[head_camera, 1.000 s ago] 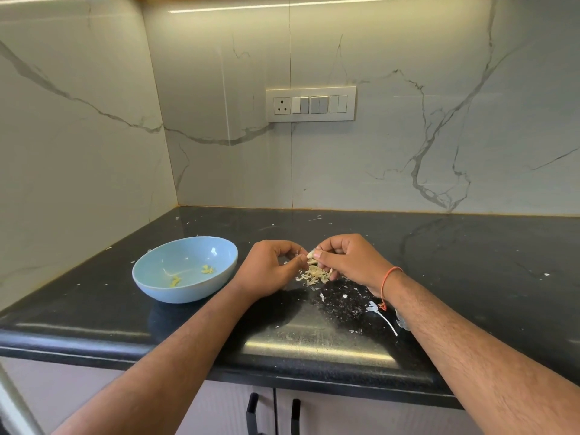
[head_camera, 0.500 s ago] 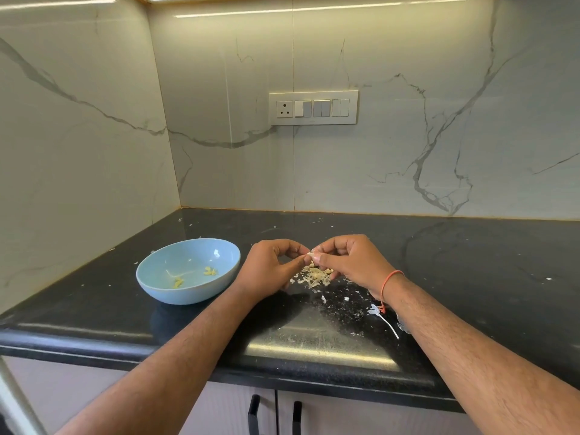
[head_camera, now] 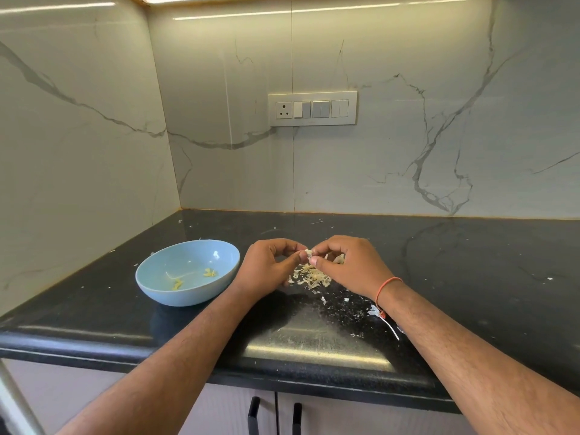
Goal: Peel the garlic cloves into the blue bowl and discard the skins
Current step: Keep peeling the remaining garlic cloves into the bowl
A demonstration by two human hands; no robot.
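Both hands meet over the black counter [head_camera: 470,262], just to the right of the blue bowl [head_camera: 188,296]. The left hand [head_camera: 266,266] has its fingers curled in, thumb and fingertips pinching one side of a small pale garlic clove [head_camera: 308,253]. The right hand [head_camera: 348,262] has its fingers curled too and pinches the other side of the same clove, its thumb just below it. The clove is held in the air between the two hands, right of the bowl and above a heap of skins [head_camera: 312,276].

That heap of dry, papery skins lies on the counter directly below the hands, just right of the bowl but not touching it. Smaller flakes are scattered further right of the bowl and nearer the counter's front edge, among them a white scrap [head_camera: 374,311] beside the right wrist. An orange thread band [head_camera: 384,288] circles that wrist.

The bowl stands upright on the counter, its right rim near the left wrist. Inside it lie a few yellowish peeled pieces [head_camera: 209,273] and a thin pale strand.

On the marble wall [head_camera: 392,167] behind the bowl, up and to its right, sits a switch plate [head_camera: 313,108] with one socket. Below the counter edge, right of the bowl, two dark cupboard handles [head_camera: 253,416] show
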